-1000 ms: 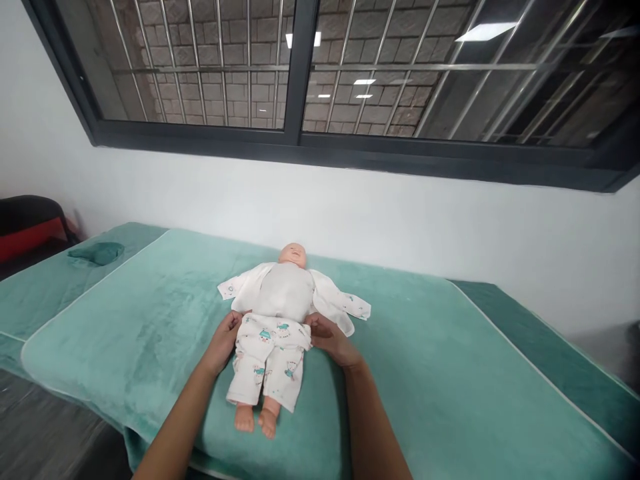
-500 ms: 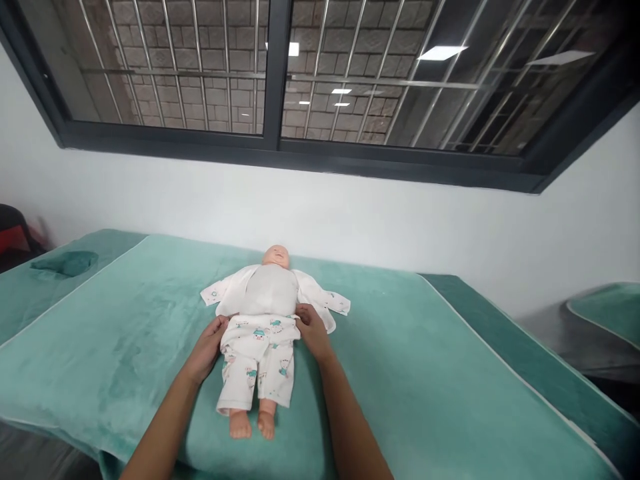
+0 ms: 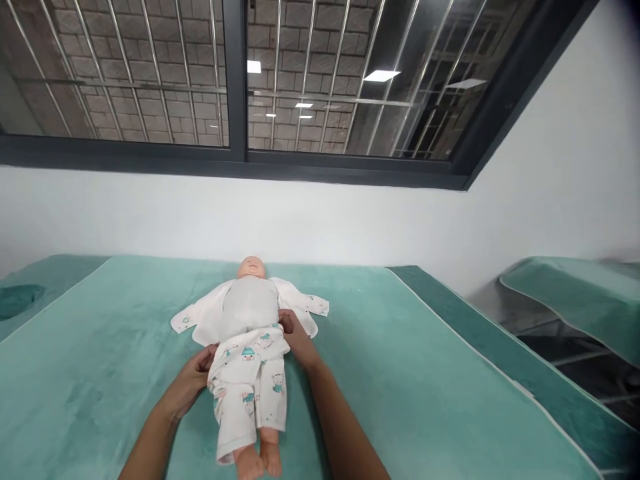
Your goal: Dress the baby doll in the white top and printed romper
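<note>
A baby doll [image 3: 251,268] lies on its back with its head toward the wall and its bare feet toward me. White patterned trousers [image 3: 249,357] cover its hips and legs. A white long-sleeved top [image 3: 210,310] lies spread beneath its arms and sides, leaving the pale torso [image 3: 250,303] showing. My left hand [image 3: 190,379] is closed on the trousers at the hip on the left, fingertips partly hidden. On the opposite side, my right hand [image 3: 299,340] pinches the waistband, a little higher up.
The doll rests on a bed with a green plush cover [image 3: 400,373] and white piping. A dark hole [image 3: 20,300] shows at its left end. Behind stand a white wall [image 3: 325,223] and a barred window [image 3: 240,160]. Another green-covered bed [image 3: 580,293] is at the right.
The view has turned to the right, so the doll appears further left and lower. My left hand has slid down from the waistband to the hip, while my right hand stays at the waistband.
</note>
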A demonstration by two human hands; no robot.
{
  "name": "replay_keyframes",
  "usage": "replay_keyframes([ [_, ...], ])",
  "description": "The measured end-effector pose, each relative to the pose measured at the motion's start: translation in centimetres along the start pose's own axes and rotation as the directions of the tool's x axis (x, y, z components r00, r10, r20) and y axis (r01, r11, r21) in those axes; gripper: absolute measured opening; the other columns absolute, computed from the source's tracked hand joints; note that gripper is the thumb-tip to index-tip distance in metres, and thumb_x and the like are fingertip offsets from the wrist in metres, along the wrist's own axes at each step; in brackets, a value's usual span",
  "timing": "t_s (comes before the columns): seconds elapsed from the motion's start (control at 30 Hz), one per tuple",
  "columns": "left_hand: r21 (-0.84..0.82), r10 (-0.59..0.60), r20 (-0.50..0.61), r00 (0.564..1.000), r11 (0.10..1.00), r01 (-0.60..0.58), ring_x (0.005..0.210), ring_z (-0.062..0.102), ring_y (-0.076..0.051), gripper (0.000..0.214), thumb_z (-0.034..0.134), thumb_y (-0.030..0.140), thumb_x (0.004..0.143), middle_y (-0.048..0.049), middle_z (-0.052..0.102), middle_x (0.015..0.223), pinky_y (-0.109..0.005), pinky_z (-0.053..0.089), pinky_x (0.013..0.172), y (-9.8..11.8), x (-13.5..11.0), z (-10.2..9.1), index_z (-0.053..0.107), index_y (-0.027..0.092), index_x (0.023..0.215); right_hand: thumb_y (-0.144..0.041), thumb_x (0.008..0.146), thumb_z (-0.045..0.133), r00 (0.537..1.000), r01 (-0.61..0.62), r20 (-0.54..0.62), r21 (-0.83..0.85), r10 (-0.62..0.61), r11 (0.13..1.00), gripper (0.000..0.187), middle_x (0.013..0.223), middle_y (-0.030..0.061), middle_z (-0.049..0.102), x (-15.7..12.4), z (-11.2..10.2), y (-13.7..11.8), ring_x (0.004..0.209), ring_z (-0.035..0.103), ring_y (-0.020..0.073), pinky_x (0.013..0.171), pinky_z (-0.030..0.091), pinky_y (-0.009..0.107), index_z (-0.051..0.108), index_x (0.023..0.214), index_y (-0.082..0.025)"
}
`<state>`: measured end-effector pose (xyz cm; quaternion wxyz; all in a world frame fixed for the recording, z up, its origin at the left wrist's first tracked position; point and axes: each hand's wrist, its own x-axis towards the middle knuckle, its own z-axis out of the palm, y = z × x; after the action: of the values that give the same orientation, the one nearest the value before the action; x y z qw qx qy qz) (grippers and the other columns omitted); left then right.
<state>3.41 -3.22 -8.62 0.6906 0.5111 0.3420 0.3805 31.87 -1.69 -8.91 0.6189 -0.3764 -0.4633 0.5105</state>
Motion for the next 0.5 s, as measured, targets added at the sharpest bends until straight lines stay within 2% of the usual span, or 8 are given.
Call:
replay_keyframes([
  [0.07,0.002,-0.006,-0.01,1.0,1.0,0.006,0.103,0.066,-0.024,0.031,0.075,0.006,0.065,-0.0072,0.072,0.108,-0.029,0.05,0.085,0.0,0.1,-0.1,0.071,0.018,0.093,-0.026,0.072,0.078,1.0,-0.022,-0.003,0.0,0.022,1.0,0.038,0.097,0.0018,0.069,0.1,-0.1,0.3,0.089,0.065,0.0199,0.076,0.051,0.031,0.058,0.104,-0.025],
  [0.2,-0.001,0.035,-0.101,0.994,0.999,-0.035,0.106,0.066,-0.026,0.021,0.077,0.009,0.063,-0.0086,0.07,0.12,-0.029,0.051,0.082,0.1,0.1,0.2,0.067,0.017,0.079,-0.025,0.068,0.081,0.999,-0.04,-0.024,0.021,0.04,0.999,0.051,0.12,0.0062,0.071,0.4,-0.4,1.0,0.106,0.067,0.0246,0.093,0.053,0.04,0.06,0.115,-0.026],
  [0.3,-0.026,0.098,-0.186,0.978,0.994,-0.104,0.105,0.066,-0.024,0.023,0.08,0.01,0.061,-0.007,0.068,0.124,-0.029,0.052,0.084,0.1,0.1,0.5,0.065,0.017,0.077,-0.026,0.069,0.08,0.995,-0.099,0.027,0.063,0.098,0.993,0.056,0.125,0.0079,0.071,0.4,-0.4,1.0,0.114,0.066,0.0284,0.095,0.054,0.045,0.063,0.123,-0.026],
  [0.37,-0.051,0.116,-0.235,0.965,0.99,-0.131,0.096,0.067,-0.021,0.028,0.082,0.011,0.06,-0.0051,0.07,0.114,-0.027,0.052,0.081,0.0,0.2,0.7,0.064,0.018,0.08,-0.028,0.07,0.079,0.99,-0.128,0.066,0.073,0.123,0.989,0.057,0.122,0.008,0.072,0.3,-0.2,0.8,0.114,0.067,0.0302,0.092,0.055,0.046,0.064,0.126,-0.026],
  [0.5,-0.104,0.121,-0.329,0.937,0.981,-0.163,0.064,0.057,-0.01,0.035,0.083,0.019,0.062,0.0043,0.065,0.081,-0.018,0.044,0.057,-0.1,1.1,1.3,0.058,0.021,0.087,-0.025,0.071,0.077,0.996,-0.054,0.08,0.078,0.048,0.995,0.056,0.126,0.0074,0.071,0.3,0.3,0.4,0.121,0.063,0.0294,0.097,0.053,0.044,0.065,0.125,-0.027],
])
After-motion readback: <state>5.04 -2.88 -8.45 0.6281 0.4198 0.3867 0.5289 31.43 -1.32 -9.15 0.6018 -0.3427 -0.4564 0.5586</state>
